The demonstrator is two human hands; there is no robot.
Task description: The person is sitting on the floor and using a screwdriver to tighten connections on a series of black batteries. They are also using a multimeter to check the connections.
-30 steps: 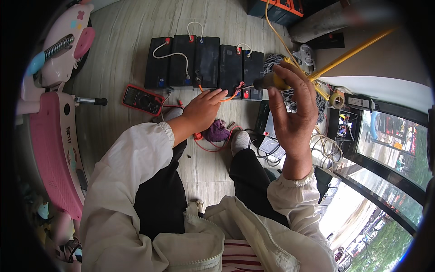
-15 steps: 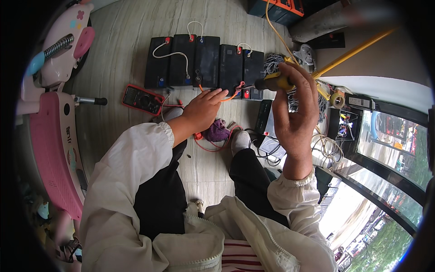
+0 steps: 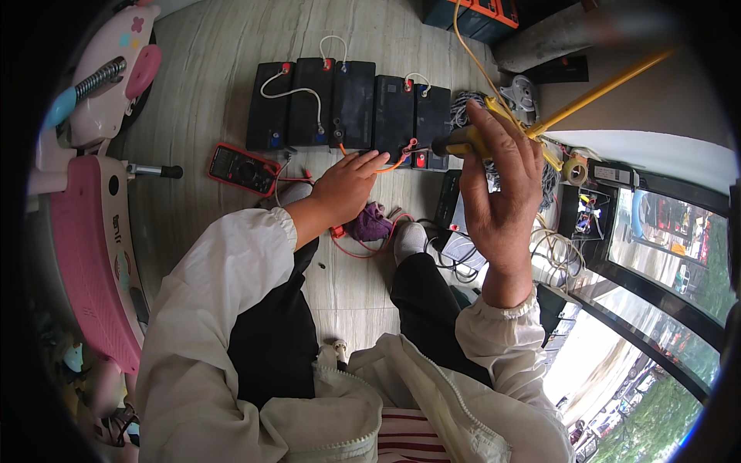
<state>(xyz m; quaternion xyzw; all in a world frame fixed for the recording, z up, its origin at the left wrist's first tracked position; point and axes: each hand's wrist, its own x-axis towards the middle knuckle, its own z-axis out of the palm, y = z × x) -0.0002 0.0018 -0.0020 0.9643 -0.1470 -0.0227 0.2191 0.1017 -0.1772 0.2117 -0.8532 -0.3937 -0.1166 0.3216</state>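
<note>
Several black batteries (image 3: 353,100) stand side by side on the floor in front of me. An orange cable (image 3: 403,160) runs along their near edge between two terminals. My left hand (image 3: 347,181) is closed over the middle of this cable, against the batteries; its thumb is hidden. My right hand (image 3: 505,181) grips a screwdriver (image 3: 461,143) with a yellow and black handle. The shaft points left, and its tip is at the terminal with the red-sleeved cable end (image 3: 410,145).
A red and black multimeter (image 3: 242,170) lies left of the batteries. A purple cloth (image 3: 370,223) and red leads are between my feet. Coiled wires (image 3: 557,258) and a tape roll (image 3: 574,170) lie at the right, below a yellow pole (image 3: 602,91). A pink scooter (image 3: 91,262) stands left.
My right hand has shifted slightly, its fingers rolling up and left around the screwdriver handle. The left hand and the batteries have stayed in place.
</note>
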